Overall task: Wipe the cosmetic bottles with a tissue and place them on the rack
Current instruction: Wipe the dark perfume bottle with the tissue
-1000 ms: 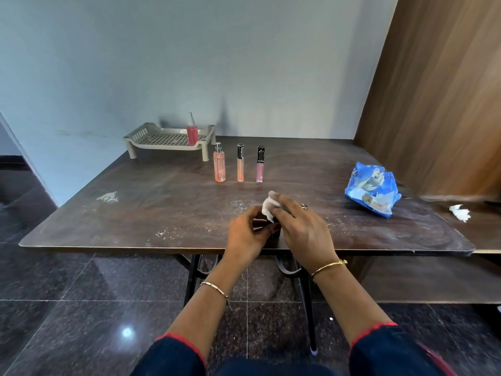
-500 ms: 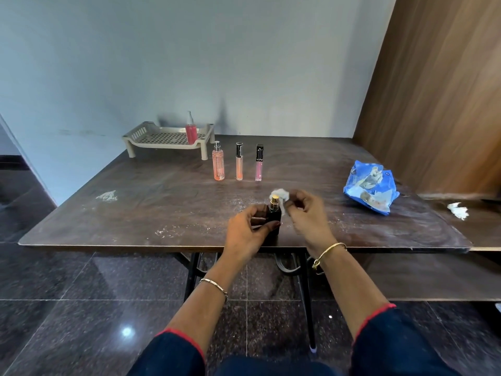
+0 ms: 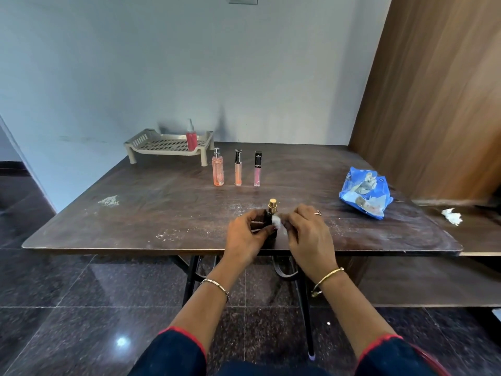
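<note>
A small black bottle (image 3: 269,219) with a gold cap stands near the table's front edge. My left hand (image 3: 245,236) grips its body. My right hand (image 3: 307,232) pinches a white tissue (image 3: 278,221) against the bottle's right side. Farther back stand a peach spray bottle (image 3: 218,169), an orange gloss tube (image 3: 238,169) and a pink gloss tube (image 3: 257,170) in a row. A beige rack (image 3: 151,146) sits at the back left with a red bottle (image 3: 191,138) on it.
A blue tissue packet (image 3: 364,191) lies at the right of the brown table (image 3: 135,213). A crumpled tissue (image 3: 452,216) rests on a lower surface at the far right. A wooden panel rises on the right. White dust marks the tabletop.
The tissue moved from covering the bottle's top down to its right side, baring the gold cap. My left hand kept its hold on the bottle.
</note>
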{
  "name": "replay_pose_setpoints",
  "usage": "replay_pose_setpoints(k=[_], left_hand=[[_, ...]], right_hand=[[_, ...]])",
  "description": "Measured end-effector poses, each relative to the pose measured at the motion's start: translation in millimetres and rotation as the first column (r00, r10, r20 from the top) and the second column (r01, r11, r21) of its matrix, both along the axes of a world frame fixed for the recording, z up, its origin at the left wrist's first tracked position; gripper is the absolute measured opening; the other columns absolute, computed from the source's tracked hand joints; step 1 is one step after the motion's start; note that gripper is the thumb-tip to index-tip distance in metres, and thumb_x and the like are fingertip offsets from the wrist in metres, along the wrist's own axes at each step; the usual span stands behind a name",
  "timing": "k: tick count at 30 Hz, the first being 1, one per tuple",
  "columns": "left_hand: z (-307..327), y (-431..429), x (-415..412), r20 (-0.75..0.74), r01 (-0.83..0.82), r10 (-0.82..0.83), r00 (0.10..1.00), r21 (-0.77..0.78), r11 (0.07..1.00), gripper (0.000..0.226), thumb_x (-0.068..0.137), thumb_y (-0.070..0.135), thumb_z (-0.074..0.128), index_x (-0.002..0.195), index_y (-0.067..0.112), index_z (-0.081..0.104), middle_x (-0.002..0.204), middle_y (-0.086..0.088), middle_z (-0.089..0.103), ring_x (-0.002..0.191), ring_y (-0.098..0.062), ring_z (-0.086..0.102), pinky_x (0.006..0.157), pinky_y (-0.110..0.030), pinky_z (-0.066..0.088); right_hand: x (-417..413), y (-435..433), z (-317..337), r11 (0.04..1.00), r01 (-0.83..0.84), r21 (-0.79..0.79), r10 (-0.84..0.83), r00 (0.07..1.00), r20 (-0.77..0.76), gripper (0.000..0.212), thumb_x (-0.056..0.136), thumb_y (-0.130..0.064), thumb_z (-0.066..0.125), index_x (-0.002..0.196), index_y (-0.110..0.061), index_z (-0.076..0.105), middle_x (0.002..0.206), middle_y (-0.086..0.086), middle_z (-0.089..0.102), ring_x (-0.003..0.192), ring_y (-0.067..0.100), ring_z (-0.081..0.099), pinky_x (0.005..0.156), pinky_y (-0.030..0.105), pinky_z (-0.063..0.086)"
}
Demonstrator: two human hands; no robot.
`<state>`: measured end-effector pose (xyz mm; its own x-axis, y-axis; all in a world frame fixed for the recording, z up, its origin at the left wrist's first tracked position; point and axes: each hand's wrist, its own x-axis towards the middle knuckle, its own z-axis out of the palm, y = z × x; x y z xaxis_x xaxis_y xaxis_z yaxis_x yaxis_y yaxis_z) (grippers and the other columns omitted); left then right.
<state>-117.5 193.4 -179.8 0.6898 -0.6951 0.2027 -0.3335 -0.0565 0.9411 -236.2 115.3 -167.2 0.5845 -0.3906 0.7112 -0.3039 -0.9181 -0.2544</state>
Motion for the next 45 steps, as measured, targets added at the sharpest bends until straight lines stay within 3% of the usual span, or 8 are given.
replay_pose_setpoints(k=[7, 10, 15, 20, 24, 29, 35, 45], left_hand=[[6, 0, -2, 0.034, -0.033, 0.031, 0.999, 0.055, 0.998, 0.031, 0.076, 0.019, 0.077, 0.105, 0.018, 0.066, 0.089, 0.006, 0.069, 0.082, -0.008, 0.066, 0.075, -0.020, 0.055], [9, 1, 0, 0.021, -0.053, 0.052, 0.998, 0.054, 0.997, 0.025, 0.076, 0.023, 0.078, 0.098, 0.022, 0.065, 0.088, 0.001, 0.071, 0.080, -0.013, 0.069, 0.075, -0.027, 0.057], [16, 12, 10, 0.025, -0.123, 0.123, 0.992, 0.008, 0.992, 0.019, 0.074, 0.023, 0.080, 0.088, 0.021, 0.066, 0.078, 0.006, 0.069, 0.070, -0.005, 0.063, 0.060, -0.005, 0.046], [23, 25, 29, -0.009, -0.194, 0.193, 0.981, -0.020, 0.981, 0.026, 0.071, 0.022, 0.082, 0.091, 0.013, 0.068, 0.082, -0.002, 0.072, 0.074, -0.012, 0.067, 0.068, -0.013, 0.051], [27, 32, 47, -0.015, -0.216, 0.215, 0.976, -0.040, 0.976, 0.028, 0.069, 0.025, 0.083, 0.091, 0.014, 0.069, 0.085, -0.003, 0.073, 0.079, -0.015, 0.070, 0.078, -0.028, 0.056], [44, 40, 77, 0.015, -0.248, 0.250, 0.968, -0.076, 0.966, 0.033, 0.069, 0.027, 0.083, 0.094, 0.012, 0.069, 0.086, -0.002, 0.073, 0.079, -0.017, 0.070, 0.074, -0.029, 0.056], [77, 38, 144, 0.151, -0.264, 0.266, 0.952, -0.036, 0.964, 0.036, 0.074, 0.021, 0.079, 0.105, 0.009, 0.063, 0.100, -0.005, 0.068, 0.088, -0.020, 0.066, 0.082, -0.034, 0.055], [117, -1, 300, 0.324, -0.239, 0.196, 0.925, 0.097, 0.966, 0.037, 0.076, 0.018, 0.077, 0.106, 0.009, 0.058, 0.103, -0.009, 0.068, 0.095, -0.022, 0.064, 0.089, -0.039, 0.052]], right_hand=[[0, -18, 4, 0.971, 0.146, 0.189, -0.161, 0.985, 0.063, 0.014, 0.083, -0.013, 0.065, 0.096, -0.018, 0.069, 0.087, 0.001, 0.064, 0.085, 0.021, 0.058, 0.071, 0.033, 0.047], [10, -26, 8, 0.949, 0.199, 0.244, -0.191, 0.980, -0.058, 0.010, 0.083, -0.016, 0.065, 0.092, -0.020, 0.065, 0.086, 0.002, 0.065, 0.086, 0.021, 0.058, 0.072, 0.032, 0.045], [30, -42, 2, 0.965, 0.181, 0.191, -0.117, 0.945, -0.306, 0.014, 0.086, -0.013, 0.058, 0.093, -0.019, 0.070, 0.095, 0.005, 0.068, 0.095, 0.025, 0.056, 0.081, 0.035, 0.045], [43, -41, 22, 0.754, -0.035, 0.656, -0.005, 0.998, 0.059, 0.034, 0.084, 0.010, 0.045, 0.095, -0.008, 0.070, 0.098, 0.004, 0.069, 0.085, 0.014, 0.060, 0.077, 0.022, 0.044], [57, -32, 46, 0.621, -0.179, 0.763, 0.056, 0.981, 0.185, 0.026, 0.087, 0.004, 0.048, 0.095, -0.012, 0.067, 0.098, 0.001, 0.068, 0.084, 0.009, 0.058, 0.074, 0.021, 0.044], [103, -9, 82, 0.708, -0.273, 0.651, 0.239, 0.961, 0.143, 0.027, 0.090, -0.002, 0.051, 0.104, -0.018, 0.067, 0.103, -0.002, 0.069, 0.099, 0.012, 0.062, 0.084, 0.024, 0.049], [168, -6, 120, 0.927, -0.297, 0.228, 0.337, 0.927, -0.163, 0.037, 0.085, 0.000, 0.048, 0.112, -0.020, 0.065, 0.115, -0.003, 0.066, 0.110, 0.015, 0.056, 0.092, 0.021, 0.041], [285, -52, 152, 0.962, -0.274, -0.007, 0.249, 0.884, -0.395, 0.038, 0.090, -0.013, 0.047, 0.126, -0.026, 0.054, 0.127, -0.003, 0.059, 0.123, 0.021, 0.043, 0.100, 0.037, 0.033]])
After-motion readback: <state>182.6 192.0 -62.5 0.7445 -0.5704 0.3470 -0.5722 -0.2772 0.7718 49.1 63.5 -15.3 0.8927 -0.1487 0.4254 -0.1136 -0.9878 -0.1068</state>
